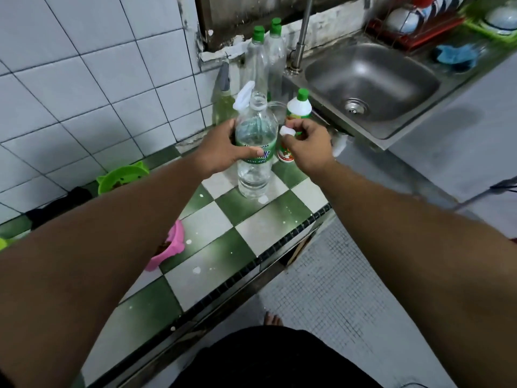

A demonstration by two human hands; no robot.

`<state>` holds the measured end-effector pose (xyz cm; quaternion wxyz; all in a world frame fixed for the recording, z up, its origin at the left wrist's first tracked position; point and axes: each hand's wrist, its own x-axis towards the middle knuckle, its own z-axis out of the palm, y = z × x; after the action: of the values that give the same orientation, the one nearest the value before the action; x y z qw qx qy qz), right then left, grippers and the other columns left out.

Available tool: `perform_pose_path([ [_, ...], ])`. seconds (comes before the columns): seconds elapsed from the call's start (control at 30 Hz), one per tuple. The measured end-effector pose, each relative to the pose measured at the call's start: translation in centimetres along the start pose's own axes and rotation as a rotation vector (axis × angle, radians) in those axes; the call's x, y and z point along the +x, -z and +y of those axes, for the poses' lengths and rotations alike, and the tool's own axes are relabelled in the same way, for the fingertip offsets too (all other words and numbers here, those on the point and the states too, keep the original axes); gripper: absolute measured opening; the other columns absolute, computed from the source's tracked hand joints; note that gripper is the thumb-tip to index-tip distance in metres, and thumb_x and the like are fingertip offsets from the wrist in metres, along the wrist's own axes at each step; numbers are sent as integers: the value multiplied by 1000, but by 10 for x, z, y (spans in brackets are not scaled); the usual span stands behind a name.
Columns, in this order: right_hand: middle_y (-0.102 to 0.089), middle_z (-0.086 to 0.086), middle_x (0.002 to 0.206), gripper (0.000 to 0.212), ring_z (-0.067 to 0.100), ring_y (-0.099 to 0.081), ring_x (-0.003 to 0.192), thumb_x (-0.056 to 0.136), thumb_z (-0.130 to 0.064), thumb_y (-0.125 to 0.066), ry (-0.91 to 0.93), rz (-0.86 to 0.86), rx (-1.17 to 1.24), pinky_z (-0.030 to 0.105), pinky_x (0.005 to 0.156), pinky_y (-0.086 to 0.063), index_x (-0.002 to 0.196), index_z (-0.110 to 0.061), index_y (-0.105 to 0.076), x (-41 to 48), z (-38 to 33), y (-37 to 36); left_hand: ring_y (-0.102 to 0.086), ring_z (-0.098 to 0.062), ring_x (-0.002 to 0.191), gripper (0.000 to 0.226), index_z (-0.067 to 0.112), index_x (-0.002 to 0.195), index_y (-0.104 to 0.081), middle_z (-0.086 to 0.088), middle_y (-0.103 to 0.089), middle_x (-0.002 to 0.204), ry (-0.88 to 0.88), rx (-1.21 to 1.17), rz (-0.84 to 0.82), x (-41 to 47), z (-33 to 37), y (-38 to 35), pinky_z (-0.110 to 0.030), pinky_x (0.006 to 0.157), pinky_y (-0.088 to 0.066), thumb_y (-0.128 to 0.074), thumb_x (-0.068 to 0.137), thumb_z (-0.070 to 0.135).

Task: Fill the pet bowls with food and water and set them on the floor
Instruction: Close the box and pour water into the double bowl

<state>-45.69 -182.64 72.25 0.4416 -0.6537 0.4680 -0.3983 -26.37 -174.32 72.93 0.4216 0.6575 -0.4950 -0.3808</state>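
My left hand [223,152] grips clear plastic water bottle [254,152], neck open, upright on green-white checked tile counter [246,228]; right hand [306,144] pinches small white cap [287,131]; pink bowl [170,245] and green bowl [120,179] on counter at left; risk: cap slips, or careless pour overshoots bowl and floods counter

Two hands [221,152] [307,147], five bottles [254,163] [256,65] [277,60] [298,109] [223,105], one sink [391,71]
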Motion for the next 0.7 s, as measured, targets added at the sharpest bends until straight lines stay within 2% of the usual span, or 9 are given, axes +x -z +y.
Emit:
perform_pose_path([
  [0.07, -68, 1, 93, 20, -1, -55, 69, 85, -9, -70, 30, -5, -150, 5, 66, -43, 105, -7, -71, -10, 19, -1, -71, -7, 107, 76, 18, 130, -62, 6, -75, 117, -16, 5, -9, -1, 1, 2, -38, 98, -57, -97, 63, 26],
  [0.1, -68, 1, 95, 20, 0, -55, 72, 85, -10, -70, 35, -16, -205, 7, 67, -42, 105, -8, -71, -15, 26, -1, -71, -8, 108, 76, 18, 130, -61, 5, -75, 118, -17, 6, -16, -1, 1, 2, -38, 98, -57, -97, 63, 26],
  [0.23, -66, 4, 88, 17, 15, -58, 74, 84, -9, -67, -22, -131, -383, 10, 62, -39, 100, -7, -70, -32, 56, -3, -71, -7, 109, 79, 17, 132, -60, 6, -74, 119, -19, -5, -13, -1, 0, -1, -36, 100, -56, -97, 63, 24],
  [0.33, -72, 13, 94, 18, 28, -65, 86, 81, -6, -66, -80, -212, -531, 23, 71, -45, 96, -3, -73, -42, 83, -7, -70, -7, 110, 82, 17, 134, -59, 6, -74, 120, -18, 3, -14, 0, -3, -2, -35, 101, -56, -97, 62, 26],
  [0.47, -72, 15, 101, 16, 30, -67, 94, 83, -11, -69, -183, -296, -607, 31, 83, -54, 97, -7, -75, -52, 108, -12, -70, -7, 111, 87, 20, 133, -59, 7, -74, 120, -5, 12, -8, 1, -6, 0, -37, 101, -55, -99, 57, 35],
  [0.6, -71, 11, 102, 14, 27, -66, 92, 81, -8, -70, -232, -376, -647, 24, 74, -47, 93, -14, -74, -58, 120, -17, -69, -7, 113, 91, 20, 137, -57, 7, -73, 122, 6, -5, 5, 2, -8, -3, -37, 103, -54, -99, 57, 32],
  [0.7, -69, 9, 98, 21, 26, -64, 86, 77, -4, -70, -236, -388, -667, 28, 70, -50, 78, -23, -63, -61, 125, -21, -69, -6, 112, 90, 18, 138, -56, 6, -72, 123, 6, -11, 2, 3, -8, -3, -34, 102, -55, -98, 60, 28],
])
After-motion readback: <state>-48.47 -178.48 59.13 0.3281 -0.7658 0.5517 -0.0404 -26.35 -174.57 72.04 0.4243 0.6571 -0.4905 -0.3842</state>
